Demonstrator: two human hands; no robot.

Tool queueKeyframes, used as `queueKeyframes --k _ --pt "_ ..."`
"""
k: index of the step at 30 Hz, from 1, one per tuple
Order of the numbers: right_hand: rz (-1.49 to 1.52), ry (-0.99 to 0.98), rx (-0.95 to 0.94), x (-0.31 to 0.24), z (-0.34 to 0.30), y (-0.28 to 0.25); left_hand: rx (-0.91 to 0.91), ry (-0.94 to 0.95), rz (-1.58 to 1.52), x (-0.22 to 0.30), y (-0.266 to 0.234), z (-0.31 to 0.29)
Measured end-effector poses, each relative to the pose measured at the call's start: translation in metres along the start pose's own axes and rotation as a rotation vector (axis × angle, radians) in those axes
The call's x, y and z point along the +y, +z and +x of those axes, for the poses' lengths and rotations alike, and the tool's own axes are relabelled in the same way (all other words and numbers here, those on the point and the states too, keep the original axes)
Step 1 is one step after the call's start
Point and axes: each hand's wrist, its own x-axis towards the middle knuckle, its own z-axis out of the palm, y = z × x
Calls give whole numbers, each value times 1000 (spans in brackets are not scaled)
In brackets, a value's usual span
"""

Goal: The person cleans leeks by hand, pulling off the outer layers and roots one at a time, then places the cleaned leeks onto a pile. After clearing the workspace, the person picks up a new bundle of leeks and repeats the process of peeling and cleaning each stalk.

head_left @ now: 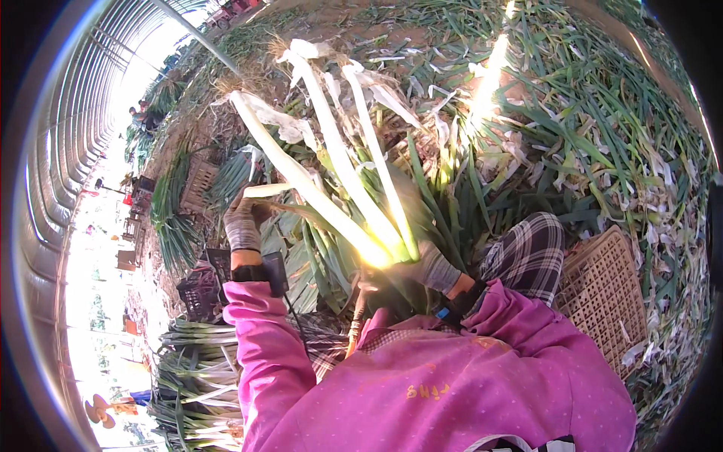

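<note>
My right hand (435, 270), in a grey knit glove, is closed around the lower part of three long scallions (334, 151). Their white stalks fan up and away from me, with roots and loose papery skins at the far ends. Green leaves spread about that hand and partly hide its fingers. To the left, my left hand (244, 224), also gloved, is closed on a pale peeled strip of scallion leaf (269, 190), which stretches toward the stalks. The exact position of the left fingertips is hard to make out.
Peeled scallions (199, 384) lie stacked at the lower left, below a black plastic crate (197, 292). A tan woven basket (602, 301) stands by my right knee. Leaf trimmings (572, 128) cover the ground ahead and right. Untrimmed scallions (172, 207) lie farther left.
</note>
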Motion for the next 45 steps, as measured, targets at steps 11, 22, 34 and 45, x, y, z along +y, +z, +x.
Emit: queueKeyframes --k 11,22,34,45 --pt "137 78 -4 -14 -5 -11 22 -56 79 21 -36 28" --pt "-186 52 93 -1 2 0 -628 -186 606 -17 84 -73" --pt "-365 -99 10 -13 -2 10 -484 -251 657 -22 88 -34" --pt "-114 -21 -54 -1 -1 -1 -596 -224 252 -21 55 -52"
